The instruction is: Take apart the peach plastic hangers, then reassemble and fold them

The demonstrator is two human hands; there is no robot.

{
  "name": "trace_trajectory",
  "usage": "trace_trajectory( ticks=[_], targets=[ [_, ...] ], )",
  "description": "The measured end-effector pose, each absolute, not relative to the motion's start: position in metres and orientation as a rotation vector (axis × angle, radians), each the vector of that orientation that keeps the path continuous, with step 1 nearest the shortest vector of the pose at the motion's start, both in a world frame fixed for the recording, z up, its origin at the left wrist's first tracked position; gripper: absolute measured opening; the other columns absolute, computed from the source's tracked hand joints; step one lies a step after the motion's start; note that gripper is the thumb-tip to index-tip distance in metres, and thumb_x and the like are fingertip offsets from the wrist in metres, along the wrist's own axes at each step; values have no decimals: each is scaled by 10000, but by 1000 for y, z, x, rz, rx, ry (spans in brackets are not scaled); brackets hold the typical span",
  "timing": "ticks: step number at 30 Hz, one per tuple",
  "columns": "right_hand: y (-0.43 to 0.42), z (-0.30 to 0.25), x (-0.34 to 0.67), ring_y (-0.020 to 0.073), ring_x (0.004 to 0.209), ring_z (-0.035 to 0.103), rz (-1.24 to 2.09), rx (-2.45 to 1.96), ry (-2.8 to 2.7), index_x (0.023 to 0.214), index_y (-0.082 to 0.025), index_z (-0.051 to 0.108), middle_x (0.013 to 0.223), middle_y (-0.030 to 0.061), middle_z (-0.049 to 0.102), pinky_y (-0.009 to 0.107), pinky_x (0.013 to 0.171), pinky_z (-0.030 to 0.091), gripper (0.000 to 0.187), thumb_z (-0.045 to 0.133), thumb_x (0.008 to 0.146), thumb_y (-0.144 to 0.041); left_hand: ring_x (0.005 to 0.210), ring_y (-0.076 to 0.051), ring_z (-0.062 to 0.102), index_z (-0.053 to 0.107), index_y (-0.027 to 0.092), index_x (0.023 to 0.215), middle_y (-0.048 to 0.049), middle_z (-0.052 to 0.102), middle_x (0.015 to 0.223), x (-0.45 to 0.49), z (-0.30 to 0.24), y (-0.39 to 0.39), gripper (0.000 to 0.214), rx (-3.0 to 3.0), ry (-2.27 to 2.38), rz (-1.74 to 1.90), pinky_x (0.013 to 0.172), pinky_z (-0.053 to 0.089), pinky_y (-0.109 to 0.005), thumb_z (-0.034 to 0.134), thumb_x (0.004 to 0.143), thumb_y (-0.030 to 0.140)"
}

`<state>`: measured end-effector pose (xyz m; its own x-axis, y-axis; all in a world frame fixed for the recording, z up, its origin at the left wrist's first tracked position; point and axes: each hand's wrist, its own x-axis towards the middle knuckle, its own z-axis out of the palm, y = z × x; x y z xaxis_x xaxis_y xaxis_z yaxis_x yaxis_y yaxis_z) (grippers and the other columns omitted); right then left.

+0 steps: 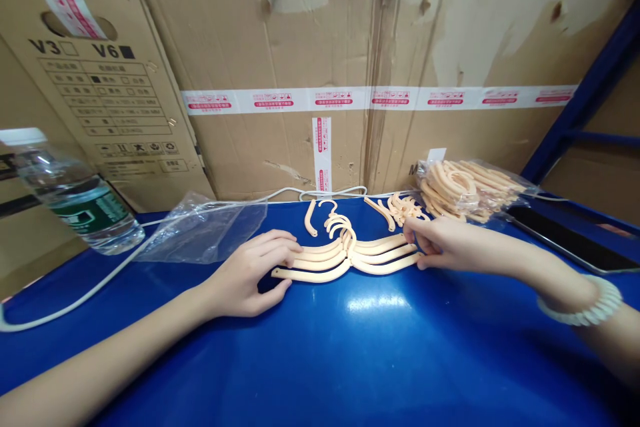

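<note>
Okay, so cardboard (280,27) fills the upper frame, and below it the blue tabletop (390,360) runs to the bottom edge. Dead center sits a row of three cream hangers (315,276), arms nested, hooks overlapping. Right of center there's a clear bag of cream parts (465,188). The left hand (253,273) is at the hangers' left ends, thumb and fingers apart; the right hand (445,243) has thumb and fingertips at the right ends. Can't tell if either is squeezing or just touching. Looks to me like the step is evening up the row, so the next move calls for light, matched pressure on both sides. Smallest stuff: a loose curved arm (311,219) and piled hooks (403,208) behind.
</note>
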<state>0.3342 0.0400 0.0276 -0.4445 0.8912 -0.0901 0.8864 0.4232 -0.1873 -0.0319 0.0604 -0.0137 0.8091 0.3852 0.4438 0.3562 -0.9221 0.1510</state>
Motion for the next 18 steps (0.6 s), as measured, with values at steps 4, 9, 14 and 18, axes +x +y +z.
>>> trace_trajectory(
  ticks=[4,9,14,18],
  targets=[
    [39,32,336,150,582,510,312,-1689,-2650,759,-225,458,652,-36,556,241,522,303,188,646,768,-217,1123,-274,543,549,192,991,-101,651,1118,-31,-12,59,218,2927,599,762,953,475,-436,565,793,103],
    [36,38,340,153,586,477,338,-1864,-2646,642,-222,440,637,-14,548,255,522,301,237,627,777,-277,1097,-265,557,506,198,897,-100,655,1100,-29,-11,59,158,2903,611,786,932,484,-423,565,784,105],
    [38,35,344,156,578,487,389,-1900,-2628,618,-219,493,612,-15,539,264,519,311,233,619,775,-336,1093,-270,561,484,207,794,-94,668,1081,-30,-12,59,122,2915,640,783,945,475,-440,565,787,115],
    [40,30,347,153,558,483,409,-1891,-2650,618,-216,517,602,-12,550,265,501,297,240,623,778,-358,1085,-274,568,518,206,829,-100,669,1089,-30,-12,58,117,2922,658,793,945,472,-446,564,777,112]
  ],
)
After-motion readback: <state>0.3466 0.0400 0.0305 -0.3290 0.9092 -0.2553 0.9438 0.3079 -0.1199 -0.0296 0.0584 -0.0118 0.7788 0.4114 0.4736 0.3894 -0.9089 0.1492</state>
